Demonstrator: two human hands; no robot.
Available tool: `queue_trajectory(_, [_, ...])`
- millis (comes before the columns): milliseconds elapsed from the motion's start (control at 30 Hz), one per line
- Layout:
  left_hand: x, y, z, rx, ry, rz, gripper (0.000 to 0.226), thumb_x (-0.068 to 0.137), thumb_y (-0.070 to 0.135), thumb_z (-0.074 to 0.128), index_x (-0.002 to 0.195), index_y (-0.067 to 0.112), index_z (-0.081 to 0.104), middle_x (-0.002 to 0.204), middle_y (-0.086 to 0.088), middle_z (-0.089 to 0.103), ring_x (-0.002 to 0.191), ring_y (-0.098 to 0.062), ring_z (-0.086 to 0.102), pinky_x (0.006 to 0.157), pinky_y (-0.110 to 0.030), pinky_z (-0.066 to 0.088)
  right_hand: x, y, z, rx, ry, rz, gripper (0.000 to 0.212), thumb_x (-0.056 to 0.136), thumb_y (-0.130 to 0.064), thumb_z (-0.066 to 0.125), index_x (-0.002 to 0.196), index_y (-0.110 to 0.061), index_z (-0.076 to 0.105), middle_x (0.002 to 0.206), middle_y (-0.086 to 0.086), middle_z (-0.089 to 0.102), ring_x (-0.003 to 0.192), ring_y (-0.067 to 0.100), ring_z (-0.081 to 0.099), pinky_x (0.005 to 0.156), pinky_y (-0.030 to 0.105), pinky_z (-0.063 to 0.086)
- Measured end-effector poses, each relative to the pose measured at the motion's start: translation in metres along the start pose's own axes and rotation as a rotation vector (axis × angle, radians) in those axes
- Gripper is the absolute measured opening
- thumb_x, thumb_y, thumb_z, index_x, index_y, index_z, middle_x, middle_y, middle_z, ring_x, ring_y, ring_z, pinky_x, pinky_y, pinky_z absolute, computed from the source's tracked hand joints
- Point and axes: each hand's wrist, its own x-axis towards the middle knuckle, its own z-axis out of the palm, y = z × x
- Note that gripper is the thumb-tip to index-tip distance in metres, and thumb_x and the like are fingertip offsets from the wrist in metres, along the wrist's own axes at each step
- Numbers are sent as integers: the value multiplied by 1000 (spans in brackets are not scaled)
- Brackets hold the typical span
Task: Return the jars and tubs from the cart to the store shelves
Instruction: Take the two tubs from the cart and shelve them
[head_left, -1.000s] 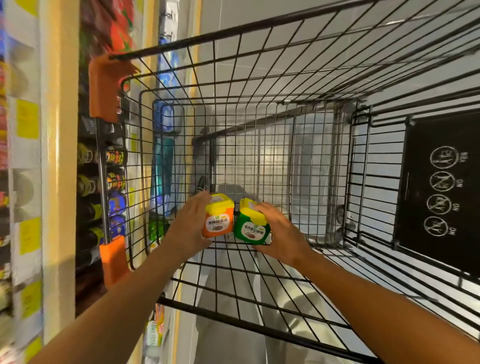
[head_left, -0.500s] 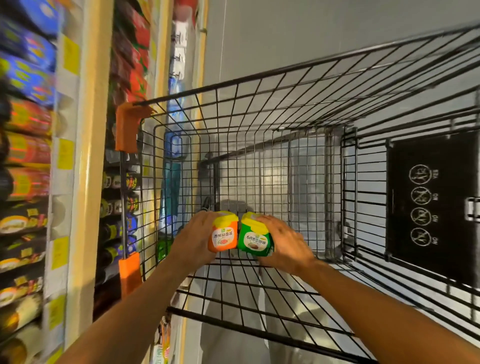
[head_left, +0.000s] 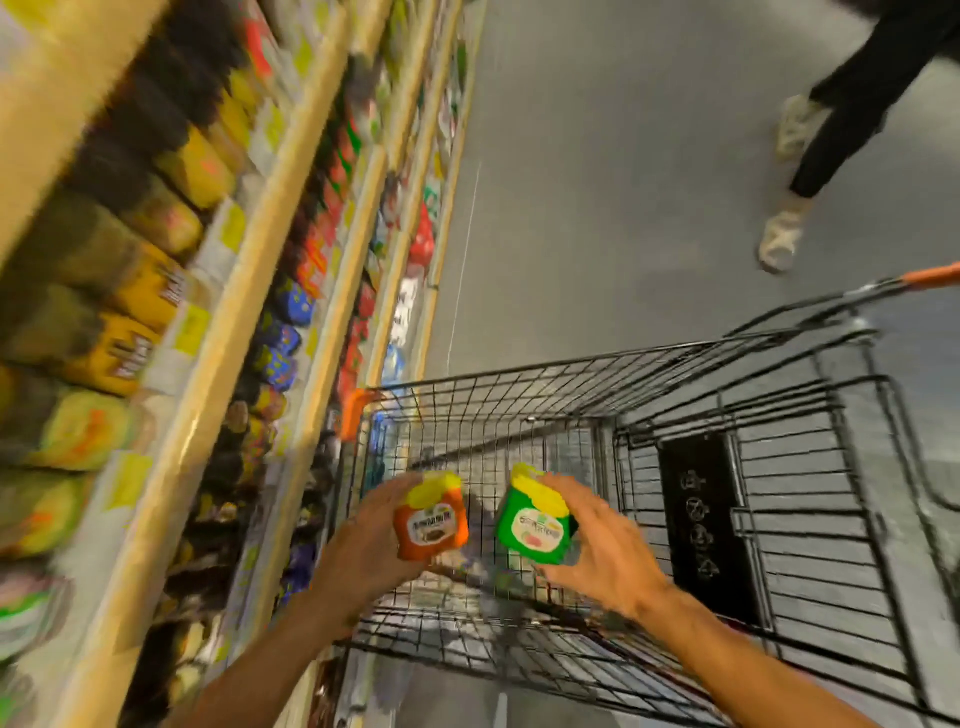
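My left hand grips an orange tub with a yellow lid. My right hand grips a green tub with a yellow lid. Both tubs are held up above the black wire cart, a hand's width apart from each other. The store shelves run along the left, packed with jars and bottles; the picture there is blurred by motion.
The cart's orange handle points to the far right, and an orange corner guard sits by the shelves. A person's legs in dark trousers and pale shoes stand on the grey floor at upper right.
Both hands have lifted the tubs up out of the cart's bottom and moved them apart. The view has swung upward, showing the aisle floor and more shelves.
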Motion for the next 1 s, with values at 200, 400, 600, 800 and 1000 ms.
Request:
queue_trajectory(200, [-15,67,-73,5,125,160,80,61,42,80,135,31,50,133,6,59,125,-9,55,104,-12,40,-24,-56,-71,-48,130,-132,99,69,-52,76,150,-49,19,148,-24,37,129,-3,42,103,29,49])
queue_trajectory(400, [-30,106,-114,-2,182,255,98,57,42,86,144,37,40,142,18,47,128,0,46,100,-12,35,-38,-98,-113,-103,241,-169,98,67,-52,79,151,-39,29,147,-14,48,127,-2,47,105,24,45])
queue_trajectory(600, [-37,125,-136,54,251,326,101,55,53,86,142,44,37,142,20,48,125,-7,53,99,-32,50,-47,-124,-146,-168,305,-189,96,69,-55,78,151,-38,29,143,-22,45,125,-9,43,104,16,39])
queue_trajectory(800, [-42,142,-144,30,284,417,99,57,51,85,143,44,36,139,25,44,117,-4,56,90,-30,55,-55,-135,-167,-204,357,-178,97,67,-55,82,150,-30,37,148,-16,48,127,-5,48,103,7,37])
queue_trajectory(1000, [-56,157,-143,94,311,462,102,59,48,83,147,45,30,147,25,36,127,-1,46,94,-29,55,-57,-140,-181,-193,370,-242,96,68,-55,83,150,-32,38,146,-18,50,124,-4,53,100,10,42])
